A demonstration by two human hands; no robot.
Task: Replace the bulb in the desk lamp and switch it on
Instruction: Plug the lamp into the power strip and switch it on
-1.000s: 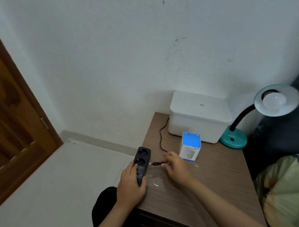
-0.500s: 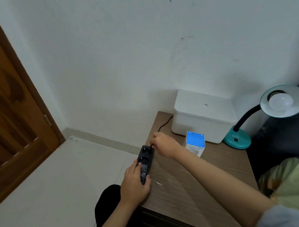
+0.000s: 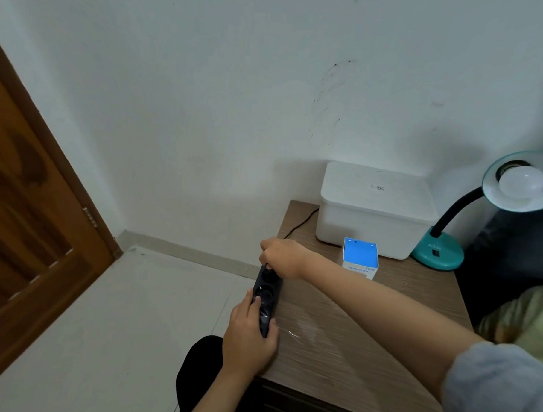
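A teal desk lamp [image 3: 438,250] stands at the table's far right corner, its black neck bent up to a shade holding a white bulb [image 3: 521,182], unlit. Its black cord [image 3: 300,222] runs behind the white box toward the table's left edge. My left hand [image 3: 248,338] grips the near end of a black power strip [image 3: 267,294] lying at that left edge. My right hand [image 3: 282,257] is closed over the plug at the strip's far socket; the plug itself is hidden under my fingers.
A white lidded box [image 3: 375,210] sits at the back of the wooden table [image 3: 345,343], with a small blue-topped carton [image 3: 360,258] in front of it. A wooden door [image 3: 29,226] stands at left. Dark upholstery and a patterned cushion [image 3: 520,313] lie at right.
My right hand carried the plug from the table in front of the carton to the far end of the power strip and now presses down there. My left hand kept hold of the strip.
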